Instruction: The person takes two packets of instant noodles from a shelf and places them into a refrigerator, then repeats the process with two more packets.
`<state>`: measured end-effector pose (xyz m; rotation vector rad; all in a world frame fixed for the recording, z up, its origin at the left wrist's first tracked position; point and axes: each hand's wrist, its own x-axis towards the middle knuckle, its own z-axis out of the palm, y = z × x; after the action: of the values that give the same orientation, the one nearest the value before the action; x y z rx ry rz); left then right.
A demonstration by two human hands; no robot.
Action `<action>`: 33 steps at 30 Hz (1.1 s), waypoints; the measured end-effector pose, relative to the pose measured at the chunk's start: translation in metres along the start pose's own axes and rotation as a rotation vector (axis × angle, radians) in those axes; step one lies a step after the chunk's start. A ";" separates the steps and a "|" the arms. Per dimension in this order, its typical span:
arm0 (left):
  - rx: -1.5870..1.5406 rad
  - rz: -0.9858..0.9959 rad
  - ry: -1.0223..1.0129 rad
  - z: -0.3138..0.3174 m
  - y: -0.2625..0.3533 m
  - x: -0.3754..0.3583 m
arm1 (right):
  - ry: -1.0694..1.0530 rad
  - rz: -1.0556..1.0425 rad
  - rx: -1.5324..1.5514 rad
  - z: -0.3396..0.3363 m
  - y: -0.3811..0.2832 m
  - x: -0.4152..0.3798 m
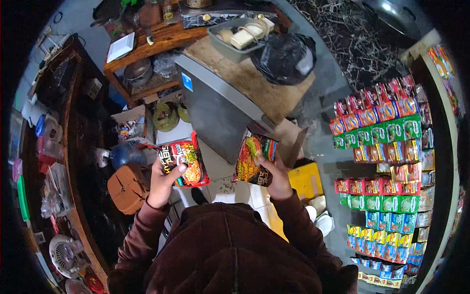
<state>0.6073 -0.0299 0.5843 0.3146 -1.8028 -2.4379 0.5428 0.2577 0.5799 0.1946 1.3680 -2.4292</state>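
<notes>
My left hand (164, 181) is closed on a red and black noodle packet (188, 164), its thumb pressed on the front near the lower edge. In my right hand (275, 177) is a darker noodle packet (249, 159) with a green patch and a noodle picture, gripped at its lower right side. Both packets are held upright in front of my chest, apart from each other, with their printed fronts showing. Most of the fingers are hidden behind the packets.
A grey fridge (210, 103) lies beyond the packets, with a black plastic bag (286, 59) and a grey tub (230, 49) on top. Sachet strips (379, 127) hang at the right. Dark wooden shelving (73, 127) stands left, near a brown container (128, 188).
</notes>
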 end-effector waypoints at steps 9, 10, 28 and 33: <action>0.021 -0.001 0.058 -0.068 0.032 0.056 | -0.073 0.010 -0.058 0.070 0.002 0.056; 0.030 -0.002 0.056 -0.072 0.034 0.064 | -0.121 0.005 -0.062 0.072 0.004 0.064; 0.120 -0.024 -0.012 -0.104 0.063 0.237 | -0.219 -0.006 -0.339 0.107 -0.015 0.248; 0.080 -0.024 -0.099 -0.107 0.064 0.279 | -0.172 0.049 -0.305 0.110 -0.021 0.271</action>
<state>0.3559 -0.2035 0.5850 0.2262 -1.9509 -2.4429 0.2882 0.1121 0.5778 -0.0549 1.6070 -2.1082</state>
